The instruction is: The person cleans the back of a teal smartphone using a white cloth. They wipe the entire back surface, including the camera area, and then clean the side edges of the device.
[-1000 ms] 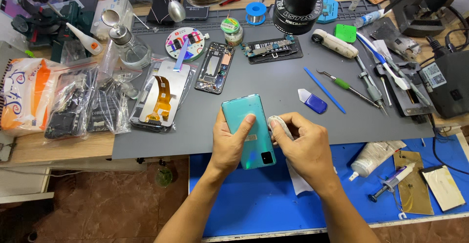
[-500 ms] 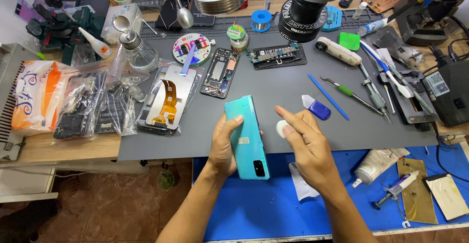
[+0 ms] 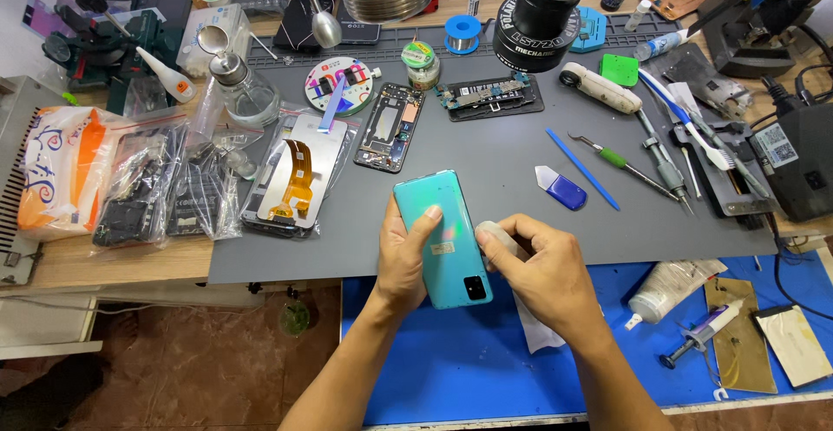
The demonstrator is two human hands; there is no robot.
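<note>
My left hand [image 3: 404, 257] grips a teal phone [image 3: 440, 227] by its left edge, back cover up, camera end toward me, over the front edge of the grey mat [image 3: 512, 171]. My right hand [image 3: 536, 268] is closed on a small white wad [image 3: 493, 233], pressed against the phone's right edge. A white tissue [image 3: 536, 327] lies under my right wrist on the blue mat [image 3: 468, 362].
On the grey mat lie a phone frame [image 3: 390, 127], a circuit board on a black tray [image 3: 490, 97], a blue pry tool [image 3: 562, 188], a blue spudger [image 3: 581, 169] and screwdrivers [image 3: 646, 171]. Bagged parts [image 3: 165, 192] and a screen with orange flex [image 3: 295, 175] sit left. A microscope head [image 3: 542, 19] hangs behind. A syringe [image 3: 698, 336] lies right.
My right hand, open with fingers spread half a second ago, has closed on the white wad and come back against the phone's right edge. The phone has tilted slightly in my left hand.
</note>
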